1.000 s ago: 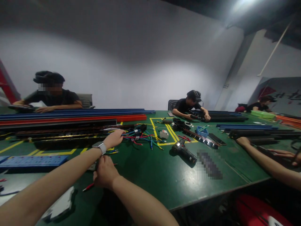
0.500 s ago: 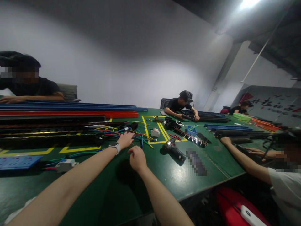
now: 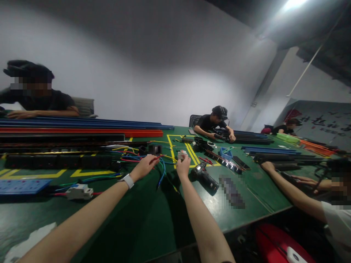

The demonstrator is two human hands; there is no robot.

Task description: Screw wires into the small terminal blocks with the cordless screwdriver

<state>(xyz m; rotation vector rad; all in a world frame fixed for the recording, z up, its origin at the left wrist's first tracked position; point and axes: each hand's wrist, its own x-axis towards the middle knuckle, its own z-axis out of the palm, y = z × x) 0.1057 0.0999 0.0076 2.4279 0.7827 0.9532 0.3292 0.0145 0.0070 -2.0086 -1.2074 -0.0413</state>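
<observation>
Toward the middle of the green table [image 3: 131, 223], my left hand [image 3: 143, 168] seems to pinch a red wire [image 3: 160, 156] between thumb and fingers. Just to its right, my right hand [image 3: 183, 168] has its fingertips closed on a small white block [image 3: 181, 153]; whether the two are joined, I cannot tell. I judge the step in hand to be taking hold of these pieces, and the next move calls for a firm pinch, clear of the loose blue wires [image 3: 162, 171].

Right of my right wrist lies a black power tool [image 3: 207, 181]. Near left, a second white block [image 3: 79, 191] sits right of a blue strip [image 3: 24, 186]. Yellow tape [image 3: 171, 136] marks the surface; a red rail [image 3: 142, 133] runs far left. Co-workers sit far left [image 3: 56, 104] and across, before a pale wall [image 3: 131, 69].
</observation>
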